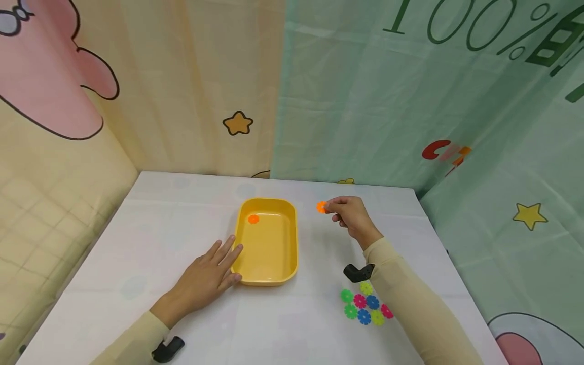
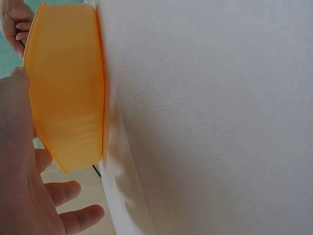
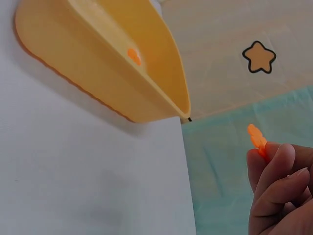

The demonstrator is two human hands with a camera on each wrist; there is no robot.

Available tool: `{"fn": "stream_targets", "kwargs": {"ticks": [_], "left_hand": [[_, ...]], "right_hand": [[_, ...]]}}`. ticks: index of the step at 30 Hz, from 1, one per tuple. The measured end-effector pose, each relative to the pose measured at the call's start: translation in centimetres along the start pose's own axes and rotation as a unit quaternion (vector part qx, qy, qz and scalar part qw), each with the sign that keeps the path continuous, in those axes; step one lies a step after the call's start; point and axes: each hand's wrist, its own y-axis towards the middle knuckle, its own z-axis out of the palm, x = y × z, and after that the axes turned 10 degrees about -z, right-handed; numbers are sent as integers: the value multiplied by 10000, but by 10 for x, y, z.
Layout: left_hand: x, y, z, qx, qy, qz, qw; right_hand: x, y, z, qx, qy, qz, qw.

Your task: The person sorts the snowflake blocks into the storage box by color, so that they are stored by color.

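My right hand (image 1: 351, 215) pinches an orange flower-shaped plastic disc (image 1: 321, 207) between thumb and fingertips, raised above the table to the right of a yellow tray (image 1: 269, 256). In the right wrist view the held disc (image 3: 257, 137) appears nearly edge-on. Another orange disc (image 1: 253, 219) lies inside the tray, toward its far left corner. With fingers spread and fairly straight, my left hand (image 1: 205, 281) rests at the tray's near left rim. The left wrist view shows that hand (image 2: 29, 161) along the tray's outer wall (image 2: 68, 88).
Several flower-shaped discs in green, pink, blue and yellow, among them a blue disc (image 1: 364, 317), lie grouped on the white table (image 1: 292, 329) beside my right forearm. Patterned curtains (image 1: 347, 101) hang behind the table's far edge and along both sides.
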Motion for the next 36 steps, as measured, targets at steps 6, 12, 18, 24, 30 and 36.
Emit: {"fn": "stream_targets", "kwargs": {"ticks": [6,12,18,24,30,36], "left_hand": [[1,-3,1,-12,-47,19,10000],[4,-1,0,-82,-37,78,9999],[4,2,0,-59,-52,106,9999],[2,2,2,-47,-129,97,9999],[0,-1,1,-6,-162,80,9998],[0,0,0,59,-140,23,9999]], "right_hand": [[5,11,7,-58,135,19,9999],[14,21,15,-75,195,-6,9998],[21,26,24,-132,97,90,9998],[19,28,35,-29,197,57,9998],[16,30,47,41,262,105,9996],[16,30,62,195,215,147,9995]]}}
